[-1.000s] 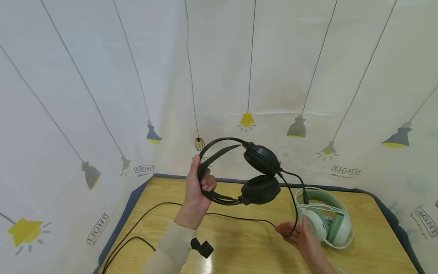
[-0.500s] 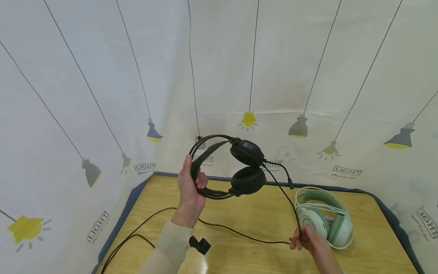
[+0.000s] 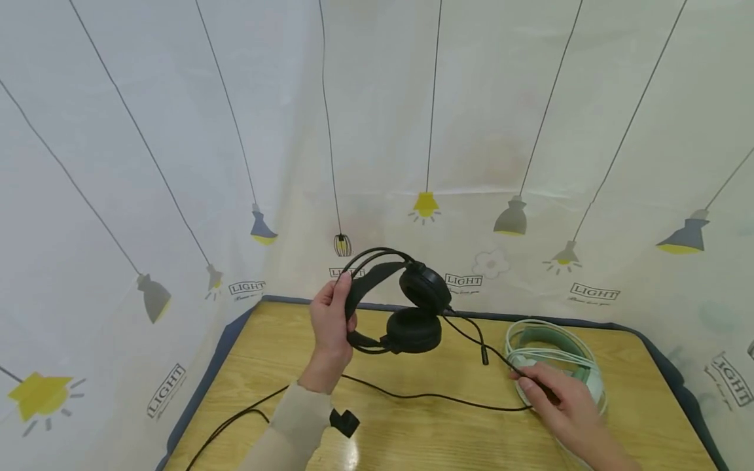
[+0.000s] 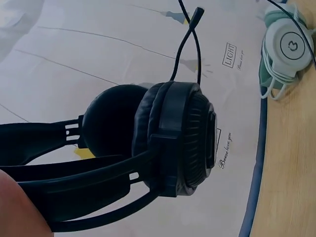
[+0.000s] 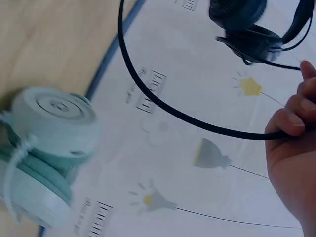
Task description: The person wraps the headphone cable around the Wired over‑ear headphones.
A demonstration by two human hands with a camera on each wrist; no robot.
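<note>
My left hand grips the headband of a black headset and holds it above the table. Its ear cups point right, close together, and a short microphone boom hangs from one of them. In the left wrist view the ear cups and part of the headband fill the middle. My right hand pinches the headset's black cable, which runs from the ear cups to its fingers. In the right wrist view the cable curves away from the curled fingers.
Behind and below my right hand lies a mint green headset, its pale cord wrapped round it. More black cable trails left across the wooden table. A pale curtain printed with lamps stands behind the table's far edge.
My right hand has gone from loosely holding the cable to pinching it, and has risen and shifted right. The black headset first moved left, then a little down and back right, its cups tilting.
</note>
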